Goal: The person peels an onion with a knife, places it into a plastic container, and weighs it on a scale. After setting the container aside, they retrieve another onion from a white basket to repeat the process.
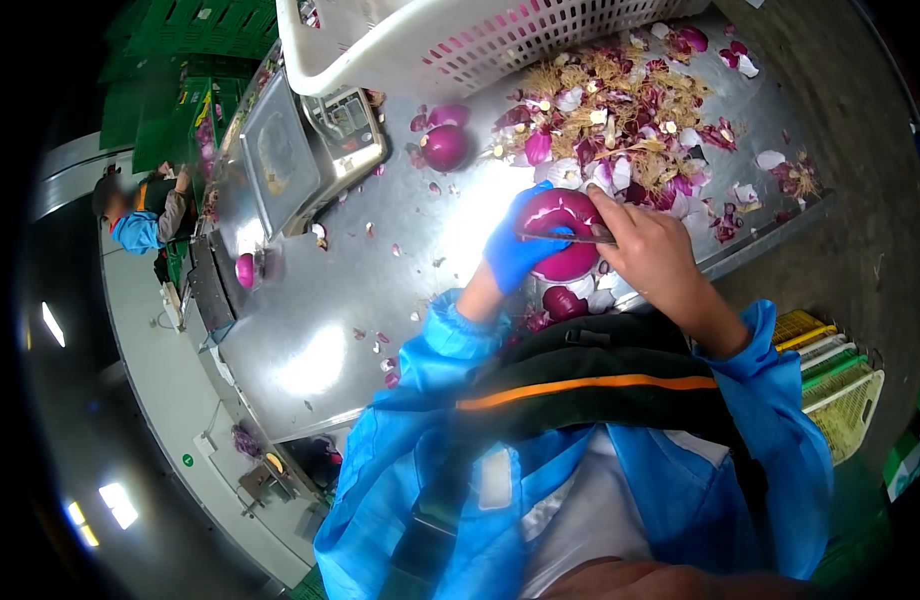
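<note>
Onion work fills the centre of the frame: a large red onion (570, 215), partly peeled and glossy, lies just above the middle of the steel tabletop (360, 290). The left hand (515, 252), in a blue glove, comes in from the lower left and is clamped on the onion's left side, its fingers curled against the skin. The right hand (652, 252), bare, is closed round the handle of a knife (570, 238), whose thin blade lies across the onion's face and points toward the gloved fingers.

Just below the onion, touching the loose white peelings there, sits a smaller dark purple onion (563, 302). Above and to the right spreads a heap of peelings (630, 120), purple skins mixed with pale layers and dry roots, reaching the tabletop's right edge. A peeled whole onion (446, 147) rests alone, up and to the left of the hands, near a weighing scale (345, 125). A white slotted basket (460, 40) stands along the top edge of the frame. Left of the scale is a flat metal tray (278, 160), and farther down on the left another small onion (245, 270).

In the upper left another person (145, 215) in a blue sleeve bends beside green crates (180, 60). Yellow and white crates (840, 390) stand on the floor at the right.
</note>
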A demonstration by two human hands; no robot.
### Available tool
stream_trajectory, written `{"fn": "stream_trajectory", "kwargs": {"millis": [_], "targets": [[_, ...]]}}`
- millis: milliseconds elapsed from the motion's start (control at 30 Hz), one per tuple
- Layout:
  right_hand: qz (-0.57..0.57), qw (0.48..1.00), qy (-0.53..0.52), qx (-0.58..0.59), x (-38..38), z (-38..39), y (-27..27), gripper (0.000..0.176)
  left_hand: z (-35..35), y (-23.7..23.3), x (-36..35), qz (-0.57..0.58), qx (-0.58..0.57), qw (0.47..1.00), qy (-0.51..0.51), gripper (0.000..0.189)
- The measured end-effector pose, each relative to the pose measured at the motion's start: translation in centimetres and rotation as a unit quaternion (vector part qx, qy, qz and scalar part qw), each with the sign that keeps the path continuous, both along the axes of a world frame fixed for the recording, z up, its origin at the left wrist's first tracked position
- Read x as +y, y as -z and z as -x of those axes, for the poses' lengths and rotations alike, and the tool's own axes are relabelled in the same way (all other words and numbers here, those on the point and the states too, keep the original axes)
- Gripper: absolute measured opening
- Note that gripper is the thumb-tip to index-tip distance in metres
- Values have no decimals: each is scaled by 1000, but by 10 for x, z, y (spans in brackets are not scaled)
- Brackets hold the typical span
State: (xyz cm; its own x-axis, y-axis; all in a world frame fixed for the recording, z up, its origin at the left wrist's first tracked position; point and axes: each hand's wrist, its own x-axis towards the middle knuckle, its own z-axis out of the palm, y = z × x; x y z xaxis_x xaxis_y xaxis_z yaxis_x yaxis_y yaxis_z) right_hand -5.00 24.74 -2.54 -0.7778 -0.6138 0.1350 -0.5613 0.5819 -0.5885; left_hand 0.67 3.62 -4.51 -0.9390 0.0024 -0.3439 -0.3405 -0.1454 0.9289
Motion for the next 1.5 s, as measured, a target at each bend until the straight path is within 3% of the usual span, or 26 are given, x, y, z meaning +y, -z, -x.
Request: {"fn": "stream_trajectory", "kwargs": {"millis": [200, 367, 433, 467, 533, 667, 900, 1000, 1100, 1133, 1233, 1300, 1367, 1400, 1500], "targets": [[38, 997, 43, -47, -6, -5, 21, 33, -5, 9, 10, 36, -43, 998, 4, 63], [-35, 960, 107, -255, 17, 15, 50, 19, -5, -16, 12, 23, 37, 997, 62, 72], [158, 936, 113, -295, 13, 9, 55, 25, -11, -22, 13, -5, 30, 998, 53, 76], [126, 939, 131, -291, 14, 10, 55, 28, -7, -18, 11, -29, 16, 998, 46, 77], [62, 944, 169, -278, 17, 16, 47, 34, 0, -9, 5, -61, -2, 997, 44, 78], [71, 977, 101, -175, 16, 13, 8, 45, -1, -13, -3, -27, -36, 998, 41, 74], [18, 997, -19, 74, 10, 8, -17, 28, -3, -16, -6, -14, -33, 995, 92, 75], [-37, 994, -18, 100, 5, 3, -3, 25, -2, -28, -1, -19, -35, 990, 132, 79], [20, 999, -1, -33, 7, 19, 23, 23, -7, -35, 12, -37, 7, 975, 218, 86], [7, 980, 16, -197, 6, 25, 30, 30, -7, -40, 15, -44, 4, 977, 209, 86], [-22, 962, 134, -236, 14, 25, 26, 39, -4, -31, 10, -83, -20, 982, 171, 84], [84, 946, 98, -297, 19, 20, 36, 48, 4, -28, 2, -82, -29, 984, 154, 84], [194, 904, 35, -379, 21, 15, 47, 49, 11, -36, -2, -49, -30, 987, 151, 84], [203, 787, 21, -582, 24, 16, 35, 49, 13, -39, 0, -48, -40, 991, 117, 87], [394, 746, 100, -528, 12, 3, 35, 48, 9, -20, 5, -165, -20, 985, -48, 89]]}}
